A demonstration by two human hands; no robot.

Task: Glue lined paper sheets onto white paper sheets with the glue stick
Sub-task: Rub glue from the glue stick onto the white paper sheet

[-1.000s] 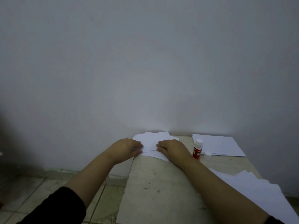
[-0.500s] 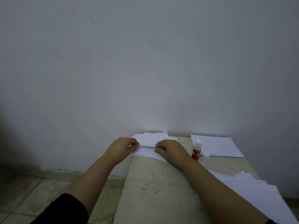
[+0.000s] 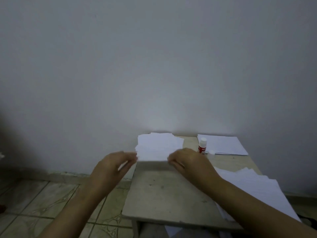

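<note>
Head view of a small bench [image 3: 164,194] set against a plain wall [image 3: 154,66], with tiled floor [image 3: 51,203] to its left. The left hand [image 3: 111,167] and right hand [image 3: 190,162] reach forward to a white sheet [image 3: 154,152] held at the bench's far left corner. Each hand pinches the sheet's near edge between thumb and fingertips, the left at the near left corner of the sheet, the right at the near right corner; both grips are therefore closed on the paper. The sheet's near edge is lifted, casting a shadow on the bench surface below it. Beneath and behind it lies a loose stack of sheets [image 3: 161,137], slightly fanned, reaching the wall. Whether any of these sheets are lined cannot be made out.

The glue stick [image 3: 202,146], red with a white top, stands upright at the far edge of the bench, just right of the right hand. Its cap [image 3: 211,152] lies beside it. A tidy paper pile [image 3: 223,145] occupies the far right corner. A spread of overlapping sheets [image 3: 253,186] runs along the right edge, partly covered by the right forearm.
</note>
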